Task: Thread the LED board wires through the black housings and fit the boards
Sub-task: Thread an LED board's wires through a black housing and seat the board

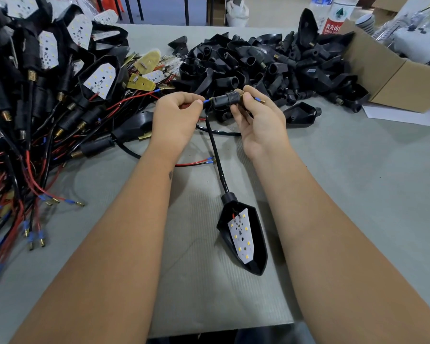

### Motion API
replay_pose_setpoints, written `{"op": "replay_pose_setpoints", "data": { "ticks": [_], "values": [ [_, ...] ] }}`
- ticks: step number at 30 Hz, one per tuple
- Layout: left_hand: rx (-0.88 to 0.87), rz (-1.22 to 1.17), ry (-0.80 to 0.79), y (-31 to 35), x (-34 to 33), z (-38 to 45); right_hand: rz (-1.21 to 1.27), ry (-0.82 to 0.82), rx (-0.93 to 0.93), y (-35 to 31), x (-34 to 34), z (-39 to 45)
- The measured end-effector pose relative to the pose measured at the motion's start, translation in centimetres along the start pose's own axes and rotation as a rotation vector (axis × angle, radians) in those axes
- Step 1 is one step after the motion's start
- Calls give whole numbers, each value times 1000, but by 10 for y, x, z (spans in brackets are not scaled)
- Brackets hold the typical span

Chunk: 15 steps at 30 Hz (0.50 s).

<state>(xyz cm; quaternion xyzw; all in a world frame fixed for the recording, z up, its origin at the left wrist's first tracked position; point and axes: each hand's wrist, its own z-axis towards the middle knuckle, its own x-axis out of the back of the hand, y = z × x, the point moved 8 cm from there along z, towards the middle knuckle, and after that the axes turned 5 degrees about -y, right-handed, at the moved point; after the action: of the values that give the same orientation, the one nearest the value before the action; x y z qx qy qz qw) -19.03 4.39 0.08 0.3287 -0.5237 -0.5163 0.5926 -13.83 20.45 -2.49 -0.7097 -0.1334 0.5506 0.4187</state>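
Two hands up off surface (333, 194). Left grip (175, 117) pinching blue-tipped wire (206, 101); right grip (258, 120) curled round black stem (227, 98). Below grips, housing (243, 240) with LED board (242, 238) seated. Probably light; wire limp, best held near tip.

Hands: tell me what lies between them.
In the head view, a black stem with a brass thread spans from the left hand to the right hand; blue-tipped wire enters its left end.

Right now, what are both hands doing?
Left hand: pinching a blue wire tip.
Right hand: gripping a black stem.
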Motion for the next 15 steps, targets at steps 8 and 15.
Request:
{"op": "replay_pose_setpoints", "data": {
  "ticks": [8, 15],
  "values": [
    [2, -17, 17, 1, 2, -1, 47, 47, -2, 1, 4, 1],
    [-43, 30, -30, 1, -1, -1, 21, 40, 13, 0, 3, 0]
  ]
}}
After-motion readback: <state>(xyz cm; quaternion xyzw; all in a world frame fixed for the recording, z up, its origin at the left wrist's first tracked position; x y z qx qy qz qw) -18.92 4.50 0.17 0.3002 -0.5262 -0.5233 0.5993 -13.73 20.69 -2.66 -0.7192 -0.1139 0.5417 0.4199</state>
